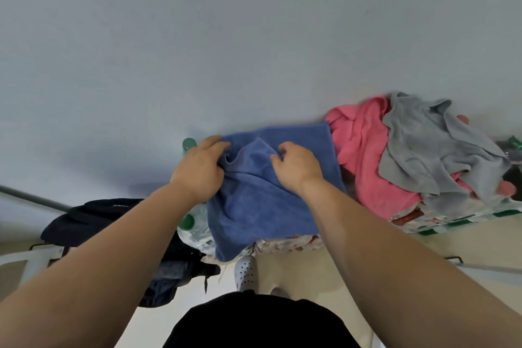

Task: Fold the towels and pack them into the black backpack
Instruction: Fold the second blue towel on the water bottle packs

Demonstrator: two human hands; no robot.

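Note:
A blue towel [262, 200] lies spread in front of me against the wall, its near edge hanging down. My left hand [199, 169] grips a bunched fold near the towel's left upper part. My right hand [296, 165] pinches the cloth a little to the right, fingers curled into it. A pink towel [364, 150] lies crumpled to the right, with a grey towel [432, 147] heaped partly on top of it. The black backpack [93, 220] sits low at the left, partly hidden by my left forearm.
Plastic bottles with green caps [188, 144] stand under and left of the blue towel. Green-and-white packs [466, 220] lie beneath the pink and grey towels. A white shoe [246, 272] shows on the pale floor below. A plain wall fills the upper view.

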